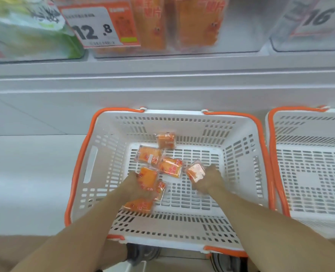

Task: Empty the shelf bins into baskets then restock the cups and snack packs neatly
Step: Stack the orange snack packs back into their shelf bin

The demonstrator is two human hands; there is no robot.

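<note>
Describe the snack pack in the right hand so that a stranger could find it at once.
Look into the white basket with orange handles in the middle of the view. Both hands reach into it, and the right hand grips one orange snack pack. This pack sits apart on the right, lifted and tilted, while the others lie clustered on the left.

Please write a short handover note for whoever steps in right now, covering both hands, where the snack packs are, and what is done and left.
Left hand: low in the near basket, gripping an orange snack pack.
Right hand: also in that basket, holding another pack.
Things: several more orange packs lie loose on the basket floor, for example one at the far wall. The second basket to the right looks empty in the part shown. Orange packs stand in the shelf bin behind the 12.8 price tag.
Done: some packs are in the basket.
Left: whether emptying or restocking is under way is unclear; no cups are in view.
</note>
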